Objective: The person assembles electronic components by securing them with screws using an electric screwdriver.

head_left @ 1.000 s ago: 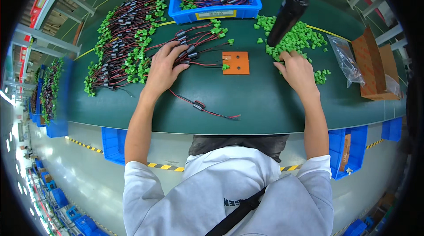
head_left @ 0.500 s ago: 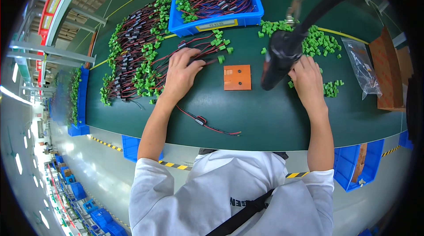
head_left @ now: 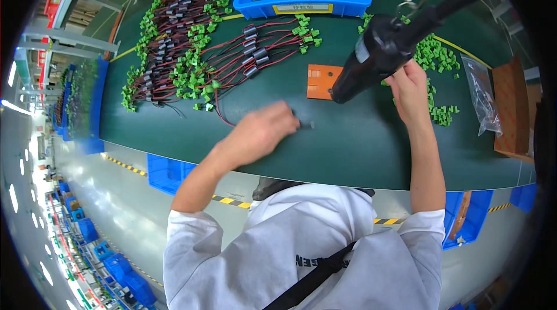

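Note:
My left hand [head_left: 264, 131], smeared by motion, is closed on a thin red-and-black wire harness near the table's front edge. The harness's dark end [head_left: 306, 125] sticks out past the fingers, and a red wire [head_left: 218, 106] trails behind toward the pile. My right hand [head_left: 411, 91] pinches what looks like a small green terminal connector [head_left: 384, 82], partly hidden, beside the loose connectors [head_left: 435, 55]. Between the hands, a black electric screwdriver [head_left: 371, 55] hangs from a metal hook, its lower end over the right side of an orange fixture block [head_left: 319, 82].
Wire harnesses with green connectors [head_left: 174, 37] cover the left of the table. More fill a blue bin [head_left: 301, 7] at the back. A clear plastic bag [head_left: 481, 95] and an open cardboard box [head_left: 510, 107] lie at the right.
My left hand has left the finished row of harnesses and come toward me, taking up the loose harness. My right hand has drawn back slightly from the connectors. The view has shifted.

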Motion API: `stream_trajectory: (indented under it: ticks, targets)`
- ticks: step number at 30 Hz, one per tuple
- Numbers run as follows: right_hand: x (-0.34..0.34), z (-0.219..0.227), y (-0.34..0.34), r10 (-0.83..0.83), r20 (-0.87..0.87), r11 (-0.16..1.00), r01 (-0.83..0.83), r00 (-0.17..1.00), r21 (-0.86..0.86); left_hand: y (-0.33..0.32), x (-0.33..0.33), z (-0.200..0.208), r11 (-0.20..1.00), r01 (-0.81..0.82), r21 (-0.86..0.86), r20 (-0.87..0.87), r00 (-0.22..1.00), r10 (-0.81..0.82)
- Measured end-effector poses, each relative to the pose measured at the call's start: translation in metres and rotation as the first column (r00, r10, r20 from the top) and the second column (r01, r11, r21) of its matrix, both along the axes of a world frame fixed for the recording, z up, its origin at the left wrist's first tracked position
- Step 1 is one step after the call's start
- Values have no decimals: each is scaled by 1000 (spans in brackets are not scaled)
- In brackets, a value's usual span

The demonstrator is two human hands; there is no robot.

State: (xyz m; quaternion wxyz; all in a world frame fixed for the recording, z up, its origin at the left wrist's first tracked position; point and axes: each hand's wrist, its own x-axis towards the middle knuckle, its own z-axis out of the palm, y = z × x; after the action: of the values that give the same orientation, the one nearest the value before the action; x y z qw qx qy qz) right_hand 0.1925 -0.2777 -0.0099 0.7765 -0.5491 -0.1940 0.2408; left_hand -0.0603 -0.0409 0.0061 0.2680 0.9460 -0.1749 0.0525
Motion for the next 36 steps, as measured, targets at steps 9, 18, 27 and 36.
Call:
stream_trajectory:
  ticks: [9,18,27,36]
  targets:
    - [6,-1,64,492,62,848,-462,868,-259,37,67,-10,788,-374,-489,-274,924,268]
    - [-22,3,82,489,709,859,-139,508,-493,34,65,-7,749,-315,-583,-169,949,267]
    - [-41,26,87,519,572,809,-150,635,-568,42,63,-18,722,-273,-636,-128,960,250]
    - [-28,10,78,516,667,842,-176,537,-510,40,63,-12,784,-243,-572,-189,968,162]
